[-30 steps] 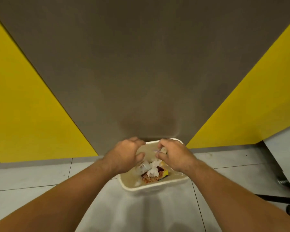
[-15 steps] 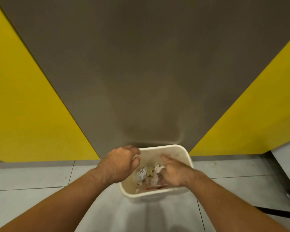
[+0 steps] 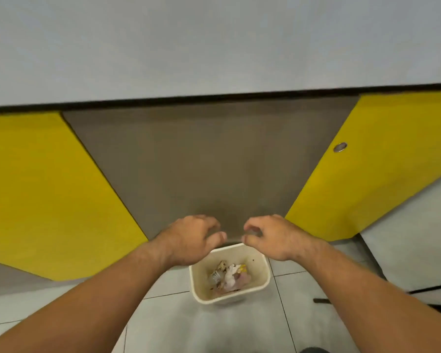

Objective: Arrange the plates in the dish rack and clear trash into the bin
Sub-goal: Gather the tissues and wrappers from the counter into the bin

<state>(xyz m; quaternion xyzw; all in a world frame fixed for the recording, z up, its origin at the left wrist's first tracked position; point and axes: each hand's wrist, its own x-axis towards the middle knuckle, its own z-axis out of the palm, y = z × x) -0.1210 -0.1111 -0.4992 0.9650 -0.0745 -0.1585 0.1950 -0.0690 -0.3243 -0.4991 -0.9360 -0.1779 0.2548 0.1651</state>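
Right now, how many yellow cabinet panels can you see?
2: one yellow panel left of the grey centre panel, another yellow panel on its right, carrying a small round metal fitting. More may lie outside the frame.

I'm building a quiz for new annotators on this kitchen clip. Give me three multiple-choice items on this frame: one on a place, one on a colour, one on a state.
1. Where does the bin stand?
A. On the tiled floor in front of the grey-brown cabinet panel
B. On the countertop
C. Inside an open drawer

2. What colour are the cabinet panels either side of the grey-brown cabinet panel?
A. Red
B. Yellow
C. Blue

3. What are the left hand and right hand holding?
A. A plate each
B. One bag together
C. Nothing visible

Answers:
1 A, the bin's base sits on the floor tiles below the panel.
2 B, both flanking yellow panels are bright yellow.
3 C, both hands hover loosely curled above the bin with the trash lying inside it.
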